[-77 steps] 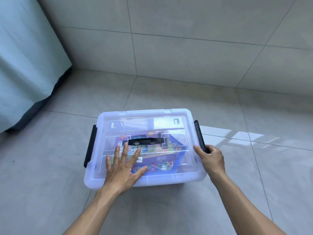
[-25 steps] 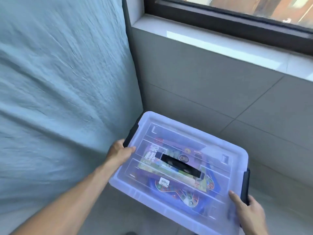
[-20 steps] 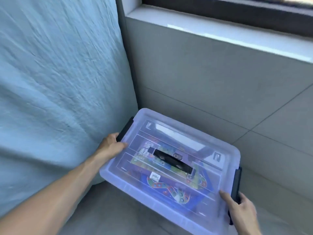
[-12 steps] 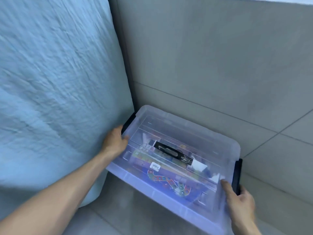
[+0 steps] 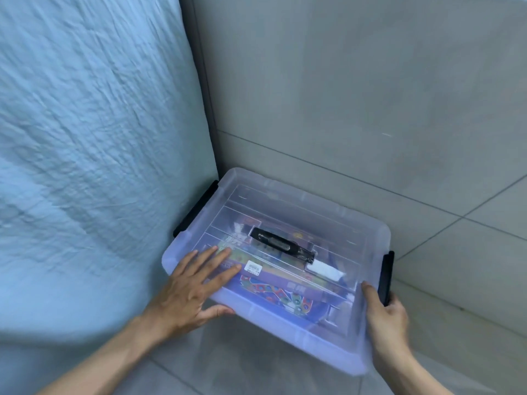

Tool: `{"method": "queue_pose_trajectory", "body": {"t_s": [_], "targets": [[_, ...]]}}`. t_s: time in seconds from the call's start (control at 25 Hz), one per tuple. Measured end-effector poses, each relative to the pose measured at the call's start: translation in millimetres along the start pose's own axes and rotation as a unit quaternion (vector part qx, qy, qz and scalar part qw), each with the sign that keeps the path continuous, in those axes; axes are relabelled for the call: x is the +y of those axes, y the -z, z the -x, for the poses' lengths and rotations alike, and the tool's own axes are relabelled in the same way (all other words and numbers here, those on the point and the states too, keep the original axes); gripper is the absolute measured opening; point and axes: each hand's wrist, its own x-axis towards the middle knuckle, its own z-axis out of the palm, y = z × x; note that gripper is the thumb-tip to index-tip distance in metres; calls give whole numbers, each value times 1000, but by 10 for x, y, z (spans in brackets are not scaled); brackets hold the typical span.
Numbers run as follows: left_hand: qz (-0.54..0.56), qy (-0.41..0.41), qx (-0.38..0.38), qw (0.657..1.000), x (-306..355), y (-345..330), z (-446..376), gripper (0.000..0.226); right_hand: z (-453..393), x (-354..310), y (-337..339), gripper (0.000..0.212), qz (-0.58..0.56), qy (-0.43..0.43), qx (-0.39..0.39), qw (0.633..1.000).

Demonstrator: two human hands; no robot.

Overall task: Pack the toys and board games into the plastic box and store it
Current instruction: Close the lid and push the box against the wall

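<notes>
My left hand (image 5: 191,292) lies flat and released on the plastic box (image 5: 285,323) lid. My right hand (image 5: 383,315) grasps the box's right latch (image 5: 385,273).

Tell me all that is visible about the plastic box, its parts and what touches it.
The plastic box is translucent with a bluish tint, lid closed. A black handle lies flat in the lid; black side latches sit at both ends. Colourful board games show through. It sits in the corner between the blue bedding and the tiled wall. The left hand lies flat on the lid; the right hand holds the right end.
</notes>
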Motion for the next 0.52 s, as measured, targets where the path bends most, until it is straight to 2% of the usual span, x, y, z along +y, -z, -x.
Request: {"method": "queue_pose_trajectory", "body": {"t_s": [0.4, 0.52], "targets": [[18, 33, -17, 999, -301, 17, -36, 74, -111, -85, -187, 25, 27, 37, -89, 995], [16, 31, -14, 999, -302, 21, -59, 74, -135, -81, -187, 24, 33, 44, -87, 995]]}}
